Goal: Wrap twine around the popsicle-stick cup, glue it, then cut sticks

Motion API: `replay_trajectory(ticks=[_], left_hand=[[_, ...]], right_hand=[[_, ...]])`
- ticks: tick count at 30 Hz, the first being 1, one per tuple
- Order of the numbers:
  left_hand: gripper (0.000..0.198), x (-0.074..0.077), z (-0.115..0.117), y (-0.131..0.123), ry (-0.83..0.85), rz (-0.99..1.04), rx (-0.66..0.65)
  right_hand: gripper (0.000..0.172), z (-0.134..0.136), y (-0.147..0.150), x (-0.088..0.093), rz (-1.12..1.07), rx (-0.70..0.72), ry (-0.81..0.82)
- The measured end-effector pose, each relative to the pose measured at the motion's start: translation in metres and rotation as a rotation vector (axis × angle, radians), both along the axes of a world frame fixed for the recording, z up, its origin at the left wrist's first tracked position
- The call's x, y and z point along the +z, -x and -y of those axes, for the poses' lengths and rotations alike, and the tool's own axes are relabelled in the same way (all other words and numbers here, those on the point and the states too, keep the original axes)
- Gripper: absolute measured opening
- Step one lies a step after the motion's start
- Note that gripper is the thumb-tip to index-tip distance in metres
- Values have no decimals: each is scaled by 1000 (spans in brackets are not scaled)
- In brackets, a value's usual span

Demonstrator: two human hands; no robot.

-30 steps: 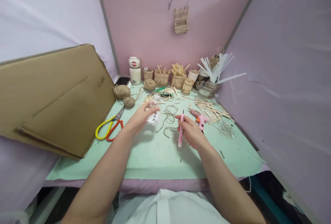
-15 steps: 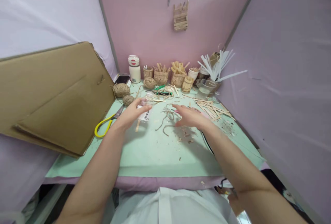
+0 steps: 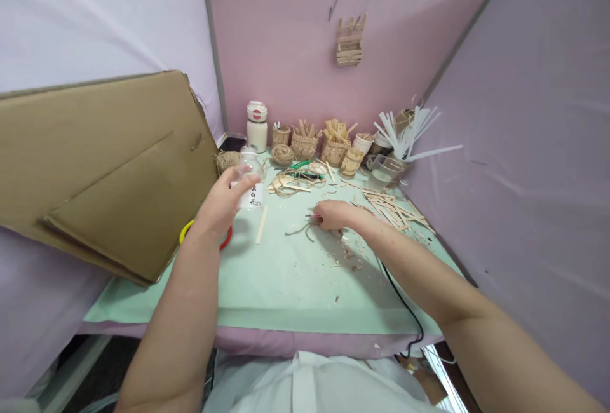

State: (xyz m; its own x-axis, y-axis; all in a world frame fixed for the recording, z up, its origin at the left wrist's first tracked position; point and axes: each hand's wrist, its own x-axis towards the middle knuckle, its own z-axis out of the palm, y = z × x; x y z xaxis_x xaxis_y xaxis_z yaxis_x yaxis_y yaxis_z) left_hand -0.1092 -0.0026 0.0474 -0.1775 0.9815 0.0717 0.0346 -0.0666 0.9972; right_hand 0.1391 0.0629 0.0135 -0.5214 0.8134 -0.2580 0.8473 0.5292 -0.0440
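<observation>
Apparently, picking up or setting down pink item (image 3: 316, 215): right hand (image 3: 333, 215), toward one o'clock from seat, fingers curled, can't tell if gripping. Left hand (image 3: 222, 200) grasps clear bottle (image 3: 253, 196), eleven o'clock. Next move calls for avoiding loose twine (image 3: 297, 231).

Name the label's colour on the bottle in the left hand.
The label is white with black characters; best seen in the head view.
</observation>
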Motion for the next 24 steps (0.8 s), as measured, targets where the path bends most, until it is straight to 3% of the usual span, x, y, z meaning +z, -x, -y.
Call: replay_trajectory(ticks=[2, 5, 10, 12, 15, 18, 20, 24], left_hand=[[59, -3, -3, 3, -6, 62, 2], [59, -3, -2, 2, -6, 21, -17], [56, 2, 7, -8, -14, -226, -82], [57, 3, 11, -12, 3, -348, -152], [65, -1, 13, -19, 61, -496, -302], [70, -10, 12, -29, 65, -656, -433], [67, -18, 11, -37, 27, -806, -488], [58, -32, 12, -56, -53, -1105, -511]], right_hand=[[9, -6, 8, 12, -21, 5, -56], [9, -23, 27, 45, -101, 14, -167], [52, -43, 56, 95, -327, 10, -313], [50, -37, 57, 98, -375, -66, -259], [18, -9, 44, 84, -391, -160, -197], [19, 36, 18, 54, -440, -198, -182], [17, 68, 2, 32, -612, -281, -162], [17, 119, -18, -4, -689, -313, -143]])
